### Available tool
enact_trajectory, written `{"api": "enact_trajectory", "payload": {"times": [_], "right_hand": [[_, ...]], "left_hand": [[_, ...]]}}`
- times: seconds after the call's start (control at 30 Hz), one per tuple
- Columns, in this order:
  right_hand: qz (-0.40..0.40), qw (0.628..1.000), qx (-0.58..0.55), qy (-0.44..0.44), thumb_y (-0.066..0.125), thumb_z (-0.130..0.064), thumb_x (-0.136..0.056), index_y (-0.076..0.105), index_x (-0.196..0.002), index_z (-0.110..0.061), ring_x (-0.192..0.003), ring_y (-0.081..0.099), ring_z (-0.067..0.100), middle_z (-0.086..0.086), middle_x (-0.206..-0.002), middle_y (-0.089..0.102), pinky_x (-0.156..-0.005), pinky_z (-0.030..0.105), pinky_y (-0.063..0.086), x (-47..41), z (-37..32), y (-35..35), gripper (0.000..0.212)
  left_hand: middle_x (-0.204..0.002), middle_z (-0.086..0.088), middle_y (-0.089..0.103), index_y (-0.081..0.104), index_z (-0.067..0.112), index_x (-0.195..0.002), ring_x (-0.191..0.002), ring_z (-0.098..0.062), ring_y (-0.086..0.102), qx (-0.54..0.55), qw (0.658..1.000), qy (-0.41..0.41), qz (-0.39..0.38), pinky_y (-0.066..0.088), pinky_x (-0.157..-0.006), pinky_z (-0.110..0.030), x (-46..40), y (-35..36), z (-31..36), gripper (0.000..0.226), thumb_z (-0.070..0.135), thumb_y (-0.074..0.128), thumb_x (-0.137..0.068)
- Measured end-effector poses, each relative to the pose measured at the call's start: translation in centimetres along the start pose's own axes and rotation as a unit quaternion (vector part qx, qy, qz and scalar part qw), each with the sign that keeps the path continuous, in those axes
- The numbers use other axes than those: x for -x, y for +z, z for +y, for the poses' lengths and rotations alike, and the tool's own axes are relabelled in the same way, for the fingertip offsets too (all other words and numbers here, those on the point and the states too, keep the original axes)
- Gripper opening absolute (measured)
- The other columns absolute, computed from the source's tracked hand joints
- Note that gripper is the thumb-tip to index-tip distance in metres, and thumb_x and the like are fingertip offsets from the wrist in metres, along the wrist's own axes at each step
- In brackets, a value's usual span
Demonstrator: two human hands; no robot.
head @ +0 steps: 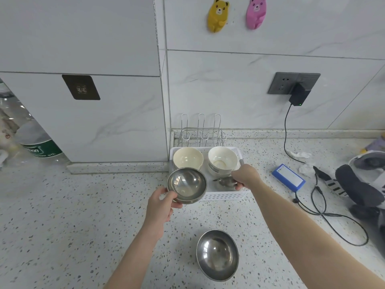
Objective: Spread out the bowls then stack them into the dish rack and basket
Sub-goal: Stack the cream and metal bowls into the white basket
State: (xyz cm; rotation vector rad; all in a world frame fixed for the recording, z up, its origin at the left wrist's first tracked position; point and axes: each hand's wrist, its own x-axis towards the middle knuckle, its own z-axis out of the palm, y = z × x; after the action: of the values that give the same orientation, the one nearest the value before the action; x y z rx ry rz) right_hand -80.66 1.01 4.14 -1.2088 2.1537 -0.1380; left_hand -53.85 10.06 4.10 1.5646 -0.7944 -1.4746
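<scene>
A white perforated basket (224, 196) stands against the wall corner, with a wire dish rack (201, 132) behind it. Two cream bowls sit in the basket's back half, one on the left (188, 158) and a stacked one on the right (222, 161). My left hand (161, 204) grips the rim of a steel bowl (186, 184) held over the basket's front left corner. My right hand (245, 176) grips another steel bowl (225, 183), low in the basket's front right. A third steel bowl (217, 254) rests on the counter near me.
A blue box (288, 177) lies right of the basket, with a black cable (325, 211) running from a wall charger (298, 94). Dark gear and crumpled tissue sit at the far right. A bottle (39, 147) stands at the left behind the wall edge.
</scene>
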Motion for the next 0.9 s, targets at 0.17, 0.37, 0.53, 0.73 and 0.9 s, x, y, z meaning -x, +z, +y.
{"api": "enact_trajectory", "payload": {"times": [0.17, 0.37, 0.53, 0.73, 0.9], "right_hand": [[0.017, 0.995, -0.098, 0.022, 0.044, -0.011, -0.084, 0.05, -0.124, 0.0, -0.039, 0.06, 0.016, 0.004, -0.05, 0.067, -0.041, 0.022, 0.042, -0.1, 1.0, 1.2, 0.042], [0.08, 0.995, 0.034, -0.043, 0.051, -0.031, -0.091, 0.045, -0.129, -0.005, -0.076, 0.063, 0.019, 0.007, -0.097, 0.067, -0.062, 0.03, 0.047, 1.8, 1.3, -0.8, 0.046], [-0.112, 0.939, -0.196, -0.26, 0.062, -0.04, -0.092, 0.053, -0.131, -0.037, -0.073, 0.067, 0.013, -0.013, -0.105, 0.071, -0.06, 0.019, 0.047, 6.5, 1.0, -0.7, 0.04], [-0.165, 0.911, -0.232, -0.299, 0.065, -0.036, -0.091, 0.058, -0.117, -0.046, -0.069, 0.074, 0.02, -0.015, -0.127, 0.055, -0.042, 0.012, 0.038, 7.5, 1.2, 2.0, 0.028], [-0.138, 0.927, -0.223, -0.268, 0.068, -0.041, -0.086, 0.063, -0.095, -0.041, -0.057, 0.067, 0.019, -0.012, -0.117, 0.064, -0.067, 0.029, 0.055, 6.0, 0.4, 2.5, 0.01]], "left_hand": [[-0.071, -0.017, 0.074, 0.06, 0.016, -0.112, -0.036, -0.006, 0.033, -0.003, 1.0, -0.009, -0.004, 0.027, -0.035, -0.016, 0.0, 0.1, -0.4, 0.023, 0.015, 0.062, -0.089], [-0.075, -0.018, 0.074, 0.062, 0.017, -0.113, -0.036, -0.005, 0.036, -0.041, 0.999, 0.0, -0.014, 0.027, -0.037, -0.018, -0.5, 0.3, 0.1, 0.024, 0.015, 0.061, -0.09], [-0.064, -0.012, 0.073, 0.068, 0.005, -0.098, -0.038, -0.008, 0.034, -0.059, 0.998, -0.024, -0.022, 0.024, -0.034, -0.018, -1.8, 0.9, 1.6, 0.015, 0.014, 0.059, -0.09], [-0.065, -0.014, 0.072, 0.066, 0.0, -0.092, -0.037, -0.008, 0.032, -0.043, 0.993, -0.102, -0.049, 0.022, -0.032, -0.018, -3.3, 1.8, 2.3, 0.017, 0.015, 0.061, -0.087], [-0.066, -0.01, 0.073, 0.065, 0.005, -0.102, -0.038, -0.008, 0.036, -0.117, 0.986, -0.101, -0.055, 0.023, -0.033, -0.017, -4.1, 1.8, 2.5, 0.026, 0.029, 0.057, -0.092]]}}
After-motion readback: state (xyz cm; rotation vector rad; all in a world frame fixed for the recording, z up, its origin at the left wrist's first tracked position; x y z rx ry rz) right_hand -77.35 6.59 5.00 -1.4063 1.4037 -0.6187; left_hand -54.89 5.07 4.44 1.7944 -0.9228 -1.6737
